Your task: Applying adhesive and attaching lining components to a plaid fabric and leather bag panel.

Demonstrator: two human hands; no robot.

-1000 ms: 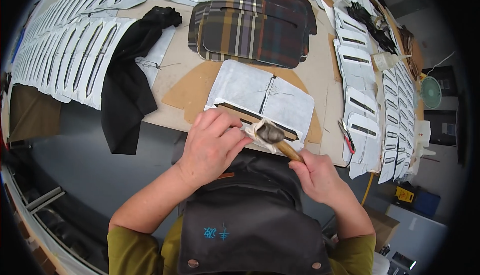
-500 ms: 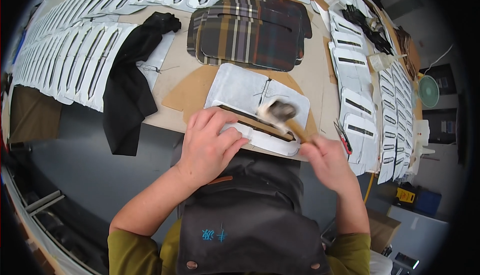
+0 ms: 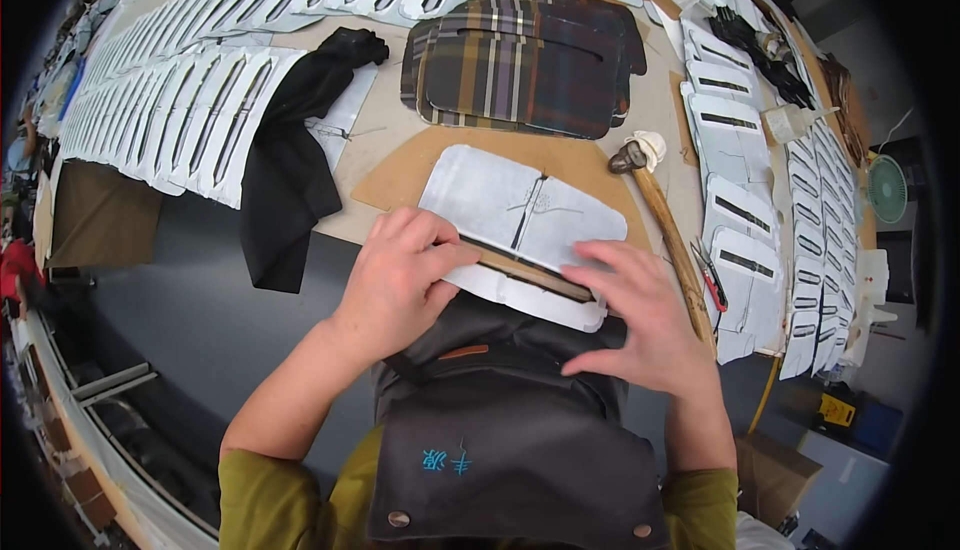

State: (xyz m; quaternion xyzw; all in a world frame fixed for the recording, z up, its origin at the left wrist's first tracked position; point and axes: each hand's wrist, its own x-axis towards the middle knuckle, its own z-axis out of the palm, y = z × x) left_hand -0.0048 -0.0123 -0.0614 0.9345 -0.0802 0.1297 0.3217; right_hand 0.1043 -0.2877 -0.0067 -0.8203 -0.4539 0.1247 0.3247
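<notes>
A white-backed panel [image 3: 578, 212] with a dark slit and loose threads lies at the table's front edge. Along its near part runs a long tan strip [image 3: 530, 272] edged in black. My left hand [image 3: 400, 268] pinches the panel's left end by the strip, thumb below and fingertips on top. Over the right end hovers my right hand [image 3: 640, 305], thumb and fingers spread, with nothing held; whether its fingertips touch the panel I cannot tell. A hammer [image 3: 668, 220] with a wooden handle and a white-wrapped head lies to the right, its handle end near my right wrist.
Brown card [image 3: 395, 175] lies under the panel. Behind it sits a stack of plaid panels [image 3: 520, 65]. Black cloth [image 3: 290, 170] drapes over the front edge at left. Red-handled snips [image 3: 712, 280], a glue bottle [image 3: 790, 122] and rows of slotted white panels [image 3: 150, 110] surround the work.
The hammer, swung in my right hand before, now lies on the table at right. My right hand has let go and moved to the panel's right end. The view has shifted slightly.
</notes>
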